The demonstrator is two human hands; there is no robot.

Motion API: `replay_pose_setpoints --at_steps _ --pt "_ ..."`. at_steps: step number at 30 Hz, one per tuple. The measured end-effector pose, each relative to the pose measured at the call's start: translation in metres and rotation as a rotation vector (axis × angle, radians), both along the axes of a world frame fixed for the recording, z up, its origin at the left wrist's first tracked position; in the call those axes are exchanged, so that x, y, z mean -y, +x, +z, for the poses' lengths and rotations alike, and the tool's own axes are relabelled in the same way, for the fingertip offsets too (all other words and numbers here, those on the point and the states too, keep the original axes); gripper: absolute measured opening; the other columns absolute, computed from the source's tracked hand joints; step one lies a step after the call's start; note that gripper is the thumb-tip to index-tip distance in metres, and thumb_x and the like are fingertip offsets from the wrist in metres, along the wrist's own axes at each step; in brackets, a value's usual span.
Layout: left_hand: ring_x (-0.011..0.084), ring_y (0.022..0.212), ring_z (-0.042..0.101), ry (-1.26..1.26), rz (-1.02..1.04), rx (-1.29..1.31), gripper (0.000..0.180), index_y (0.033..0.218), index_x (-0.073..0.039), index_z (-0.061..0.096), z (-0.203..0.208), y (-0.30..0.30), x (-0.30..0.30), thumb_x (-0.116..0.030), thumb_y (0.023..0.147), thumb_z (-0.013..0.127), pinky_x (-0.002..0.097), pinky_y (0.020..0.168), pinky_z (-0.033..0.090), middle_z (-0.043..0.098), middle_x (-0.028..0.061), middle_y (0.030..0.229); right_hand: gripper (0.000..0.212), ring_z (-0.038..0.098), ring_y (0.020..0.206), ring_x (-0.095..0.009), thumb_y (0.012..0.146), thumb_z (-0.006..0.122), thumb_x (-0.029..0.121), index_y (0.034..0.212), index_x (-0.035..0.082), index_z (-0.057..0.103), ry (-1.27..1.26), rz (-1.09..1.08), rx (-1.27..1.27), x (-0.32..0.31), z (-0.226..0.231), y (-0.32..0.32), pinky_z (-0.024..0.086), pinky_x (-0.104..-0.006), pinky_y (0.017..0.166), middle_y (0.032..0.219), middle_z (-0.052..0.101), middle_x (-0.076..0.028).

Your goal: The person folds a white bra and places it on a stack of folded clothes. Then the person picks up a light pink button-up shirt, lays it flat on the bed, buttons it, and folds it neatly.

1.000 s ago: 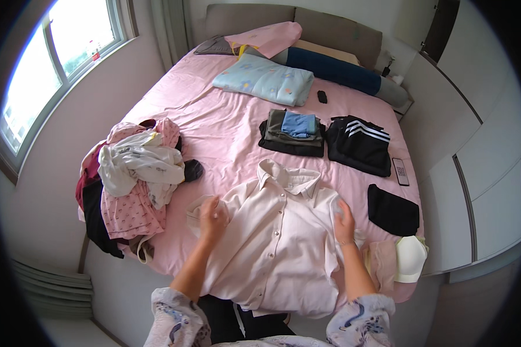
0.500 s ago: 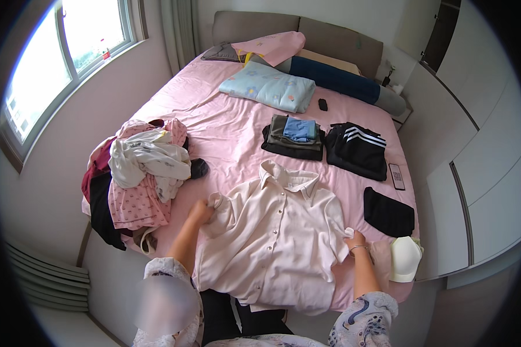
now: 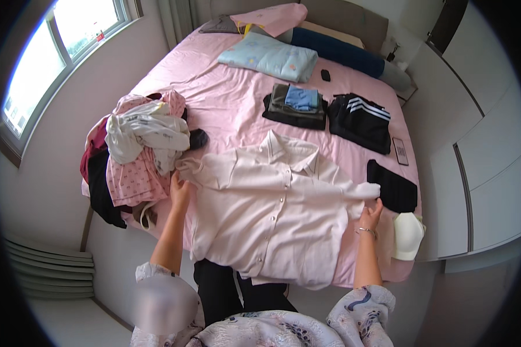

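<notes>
The left hand [image 3: 180, 188] has its fingers pinched on one sleeve end of a pale pink shirt [image 3: 237, 202]. The right hand [image 3: 370, 216], with a thin bracelet at its wrist, has its fingertips against the edge of the other sleeve end; from here I can't tell whether they are closed on it. The shirt lies face up between the two hands, on the near end of the bed [image 3: 214, 110], sleeves reaching out to either side. Its collar points toward the headboard and its hem toward the person's legs; the long axis runs near to far, leaning a little right at the collar. The cloth looks soft and matt, with loose creases; small round shiny buttons run down the front, and a thin dark line edges the pointed collar.

Just beyond the right hand sit a smooth, rounded cream bra [image 3: 408, 237] and a flat black folded garment [image 3: 392, 186]. Beyond the left hand slumps a crumpled heap of clothes [image 3: 147, 139]. Farther up lies a puffy light-blue quilt [image 3: 266, 56].
</notes>
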State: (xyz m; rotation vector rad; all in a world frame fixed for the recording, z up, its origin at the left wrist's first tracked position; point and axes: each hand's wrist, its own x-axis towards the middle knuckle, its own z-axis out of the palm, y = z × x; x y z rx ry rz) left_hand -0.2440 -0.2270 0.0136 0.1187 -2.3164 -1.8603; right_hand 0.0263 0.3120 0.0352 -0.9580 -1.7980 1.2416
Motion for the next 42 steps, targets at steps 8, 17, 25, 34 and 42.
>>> replay_pose_setpoints --at_steps 8,17,25,34,42 --pt "0.0101 0.082 0.055 0.217 -0.168 0.254 0.033 0.113 -0.001 0.053 -0.005 0.159 0.057 -0.01 0.082 0.058 0.0233 0.074 0.043 0.06 0.0038 0.095 0.014 0.056 0.058 -0.01 0.086 0.053 0.012 0.088 -0.001 0.058 -0.275 0.181 0.099 0.09 -0.019 0.139 0.047 -0.0232 0.054 0.071 0.06 -0.003" --pt "0.0193 0.086 0.058 -0.254 -0.371 0.307 0.035 0.104 0.002 0.057 -0.031 0.227 0.063 -0.014 0.074 0.065 0.0322 0.077 0.045 0.063 0.011 0.093 0.017 0.044 0.053 -0.005 0.078 0.066 0.016 0.078 0.0 0.059 -0.102 0.333 0.384 0.153 -0.059 0.202 0.037 -0.0221 0.048 0.061 0.053 0.003" --pt "0.0104 0.075 0.056 0.305 -0.219 0.234 0.023 0.1 0.002 0.059 -0.006 0.222 0.065 -0.014 0.084 0.054 0.0263 0.066 0.046 0.062 0.0045 0.083 0.028 0.055 0.089 -0.014 0.086 0.053 0.016 0.108 -0.002 0.054 -0.679 0.35 -0.176 0.162 -0.008 0.193 0.044 -0.0274 0.08 0.099 0.06 -0.006" --pt "0.0253 0.087 0.062 1.041 -0.394 0.508 0.033 0.112 0.001 0.05 0.082 0.224 0.093 -0.02 0.087 0.05 0.0395 0.076 0.052 0.061 0.0142 0.099 0.038 0.056 0.101 -0.022 0.089 0.049 0.03 0.115 0.002 0.051 -1.139 0.42 -0.577 0.167 0.066 0.181 0.045 -0.0366 0.087 0.11 0.059 -0.009" --pt "0.0218 0.09 0.061 0.861 -0.304 0.783 0.034 0.112 -0.004 0.05 0.008 0.259 0.142 -0.011 0.079 0.053 0.0381 0.081 0.049 0.059 0.0098 0.104 0.029 0.059 0.089 -0.02 0.084 0.056 0.014 0.111 0.002 0.051 -1.126 0.268 -0.135 0.16 -0.025 0.255 0.048 -0.0345 0.078 0.1 0.06 -0.008"
